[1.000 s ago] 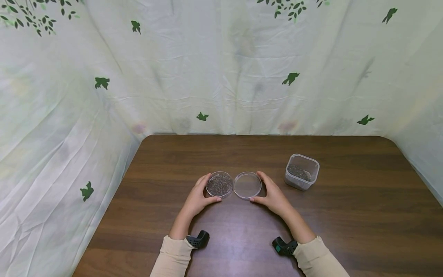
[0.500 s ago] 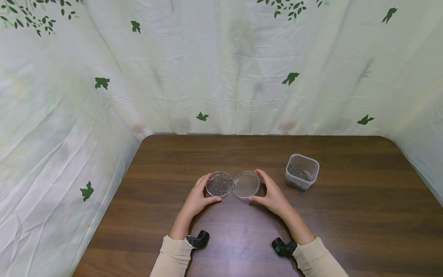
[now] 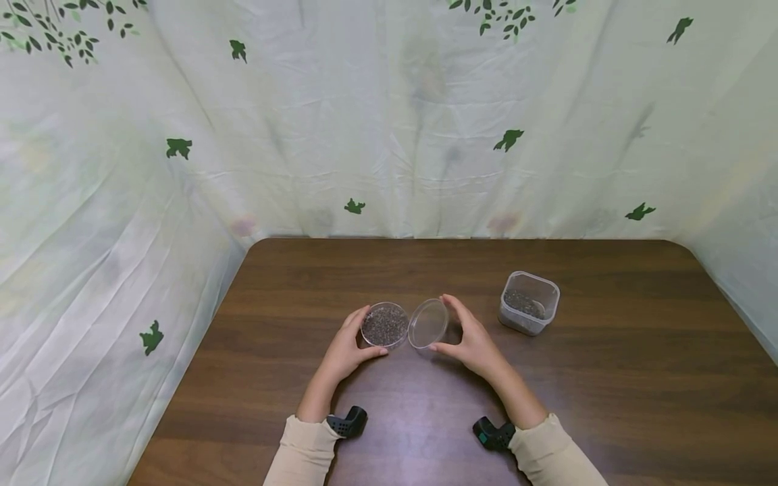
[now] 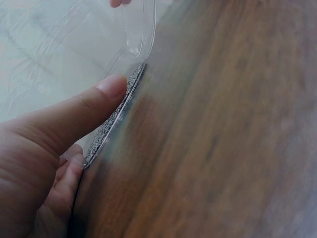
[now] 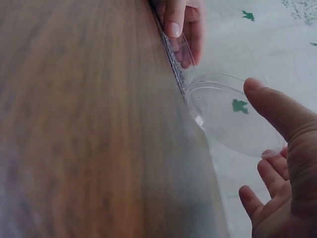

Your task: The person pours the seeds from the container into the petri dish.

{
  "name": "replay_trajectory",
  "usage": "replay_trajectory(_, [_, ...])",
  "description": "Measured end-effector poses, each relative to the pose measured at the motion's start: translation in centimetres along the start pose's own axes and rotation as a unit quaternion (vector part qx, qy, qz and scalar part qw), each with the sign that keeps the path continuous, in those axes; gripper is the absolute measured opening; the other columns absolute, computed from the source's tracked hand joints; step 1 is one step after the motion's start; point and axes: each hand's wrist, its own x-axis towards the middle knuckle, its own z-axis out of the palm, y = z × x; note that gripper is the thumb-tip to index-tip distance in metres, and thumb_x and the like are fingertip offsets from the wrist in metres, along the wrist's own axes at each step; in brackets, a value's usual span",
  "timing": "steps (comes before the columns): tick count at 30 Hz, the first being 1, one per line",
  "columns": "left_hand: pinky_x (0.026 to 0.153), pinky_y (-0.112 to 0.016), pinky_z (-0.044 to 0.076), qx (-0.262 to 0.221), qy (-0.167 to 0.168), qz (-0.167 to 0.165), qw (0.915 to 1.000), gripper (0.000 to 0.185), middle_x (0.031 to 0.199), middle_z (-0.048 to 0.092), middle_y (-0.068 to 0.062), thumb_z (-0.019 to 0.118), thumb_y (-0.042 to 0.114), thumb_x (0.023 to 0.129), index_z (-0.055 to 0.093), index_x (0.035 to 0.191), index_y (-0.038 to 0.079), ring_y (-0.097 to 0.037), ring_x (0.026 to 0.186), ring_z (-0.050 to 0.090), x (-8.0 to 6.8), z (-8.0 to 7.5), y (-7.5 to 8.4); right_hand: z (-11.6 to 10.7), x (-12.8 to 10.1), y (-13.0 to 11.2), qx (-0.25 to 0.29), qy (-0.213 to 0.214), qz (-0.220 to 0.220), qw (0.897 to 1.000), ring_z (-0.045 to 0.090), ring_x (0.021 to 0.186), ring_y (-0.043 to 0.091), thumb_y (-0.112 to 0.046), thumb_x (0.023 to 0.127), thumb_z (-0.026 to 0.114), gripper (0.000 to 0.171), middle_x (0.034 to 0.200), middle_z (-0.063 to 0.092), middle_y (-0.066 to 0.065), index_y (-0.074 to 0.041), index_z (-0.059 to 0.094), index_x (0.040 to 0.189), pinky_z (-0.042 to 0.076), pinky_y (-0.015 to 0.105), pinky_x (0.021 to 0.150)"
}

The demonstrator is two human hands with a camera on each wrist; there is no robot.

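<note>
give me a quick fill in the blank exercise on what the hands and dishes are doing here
1. The left hand holds the round dish that is filled with dark ____.
2. The right hand tilts the clear lid, which is ____ inside.
3. The square plastic container stands to the ____ of the right hand.
4. Everything rests on a brown ____ table.

Missing words: seeds; empty; right; wooden

Seed dish [image 3: 385, 325] on counter [image 3: 595, 378], left of centre — tilted lid [image 3: 428, 323] touching its right edge; seed tub [image 3: 529, 302] farther right; left hand [image 3: 344, 348] and right hand [image 3: 474, 346] flanked the pair.
</note>
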Motion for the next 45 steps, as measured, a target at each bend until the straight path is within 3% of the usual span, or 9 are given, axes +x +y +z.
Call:
replay_trajectory(28, [0.09, -0.038, 0.027, 0.011, 0.006, 0.002, 0.9999, 0.088, 0.125, 0.034, -0.01, 0.073, 0.038, 0.055, 0.031, 0.128, 0.008, -0.02, 0.111, 0.033, -0.1, 0.1, -0.2, 2.1, 2.0, -1.5, 0.051, -0.009, -0.006, 0.999, 0.028, 0.116, 0.012, -0.039, 0.058, 0.071, 0.085, 0.127, 0.032, -0.007, -0.019, 0.027, 0.128, 0.027, 0.036, 0.091])
replay_trajectory(32, [0.09, -0.038, 0.027, 0.011, 0.003, 0.0, 0.9999, 0.089, 0.125, 0.033, -0.01, 0.072, 0.038, 0.056, 0.03, 0.128, 0.008, -0.02, 0.111, 0.033, -0.1, 0.1, 0.0, 2.4, 2.3, -1.4, 0.059, -0.008, -0.008, 0.998, 0.027, 0.116, 0.012, -0.033, 0.057, 0.073, 0.084, 0.128, 0.03, -0.008, -0.02, 0.028, 0.128, 0.026, 0.037, 0.091])
replay_trajectory(40, [0.09, -0.037, 0.027, 0.003, 0.003, 0.002, 1.0, 0.089, 0.125, 0.033, -0.009, 0.071, 0.042, 0.056, 0.03, 0.128, 0.008, -0.019, 0.111, 0.033, 0.0, 0.1, -0.2, 3.2, 2.7, -1.1, 0.079, -0.003, -0.024, 0.997, 0.024, 0.118, 0.013, -0.03, 0.057, 0.073, 0.087, 0.13, 0.028, -0.002, -0.017, 0.026, 0.129, 0.025, 0.037, 0.092])
replay_trajectory(45, [0.09, -0.038, 0.028, 0.004, 0.001, 0.001, 1.0, 0.09, 0.125, 0.033, -0.009, 0.069, 0.044, 0.056, 0.03, 0.128, 0.009, -0.02, 0.111, 0.033, 0.0, 0.1, -0.2, 3.8, 2.9, -0.9, 0.129, -0.007, -0.029, 0.991, 0.024, 0.118, 0.018, -0.025, 0.057, 0.074, 0.087, 0.13, 0.028, 0.008, -0.021, 0.024, 0.129, 0.025, 0.041, 0.091])
